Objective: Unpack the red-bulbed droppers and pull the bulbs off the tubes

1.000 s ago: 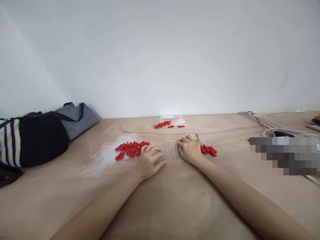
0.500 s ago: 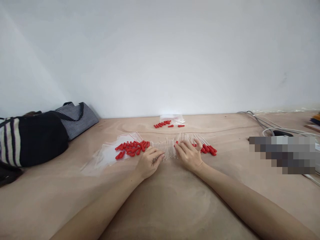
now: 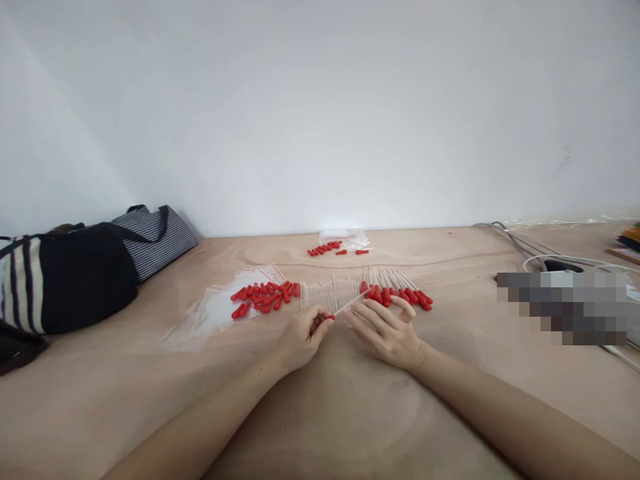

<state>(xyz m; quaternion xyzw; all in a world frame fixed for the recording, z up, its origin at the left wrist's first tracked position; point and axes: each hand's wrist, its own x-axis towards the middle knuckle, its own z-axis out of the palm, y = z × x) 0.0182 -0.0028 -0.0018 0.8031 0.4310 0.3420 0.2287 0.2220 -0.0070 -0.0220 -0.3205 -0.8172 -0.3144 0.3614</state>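
My left hand is closed in a pinch on one thin clear tube with a red tip, lifted slantwise off the table. My right hand lies beside it with fingers spread, and its fingertips touch the tube. Just beyond the hands lies a row of clear tubes. A pile of loose red caps sits to the left on a clear plastic bag. To the right is a fan of tubes with red caps fitted.
A second small bag with red caps lies near the white wall. Dark and striped fabric bags fill the table's left side. Cables and a blurred-out object sit at the right of the plywood table.
Both hands have drawn back from the row of tubes toward me. My left hand has picked up one tube, and my right hand has left the capped tubes.
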